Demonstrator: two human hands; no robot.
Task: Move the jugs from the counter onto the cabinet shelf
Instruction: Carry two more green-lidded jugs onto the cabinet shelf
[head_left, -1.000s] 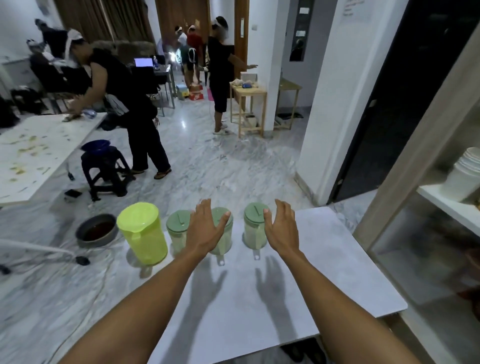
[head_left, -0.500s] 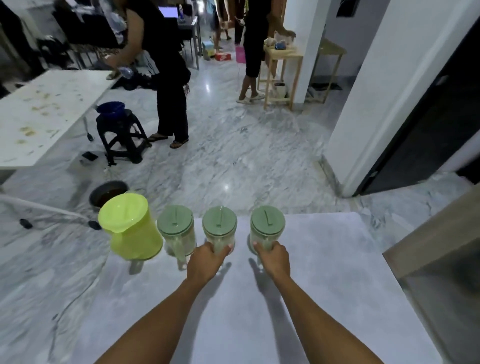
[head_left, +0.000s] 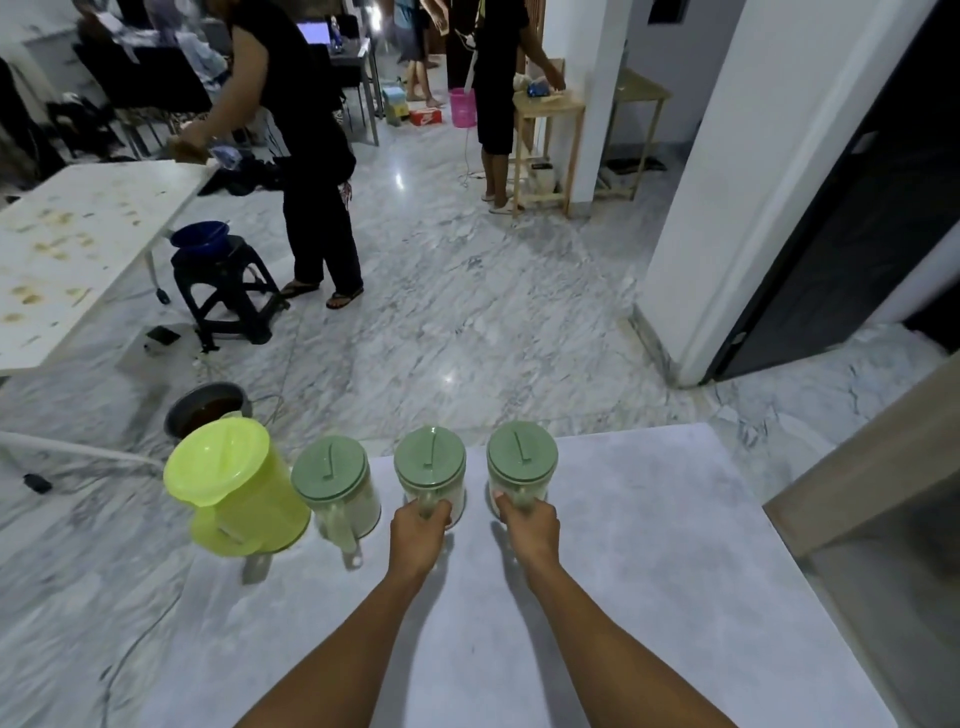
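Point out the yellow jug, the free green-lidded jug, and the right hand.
yellow jug (head_left: 244, 499): head view, on its side wall.
free green-lidded jug (head_left: 329, 469): head view, on its lid.
right hand (head_left: 531, 527): head view, on the back of the hand, closed on the rightmost jug's handle.

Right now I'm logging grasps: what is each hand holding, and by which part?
Left hand grips the third jug by its handle; right hand grips the rightmost jug by its handle.

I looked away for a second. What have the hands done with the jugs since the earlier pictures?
Both hands came down from open above the jugs and closed on handles: the left hand on the third jug, the right hand on the rightmost jug. All four jugs, including the yellow jug and second jug, stayed on the counter.
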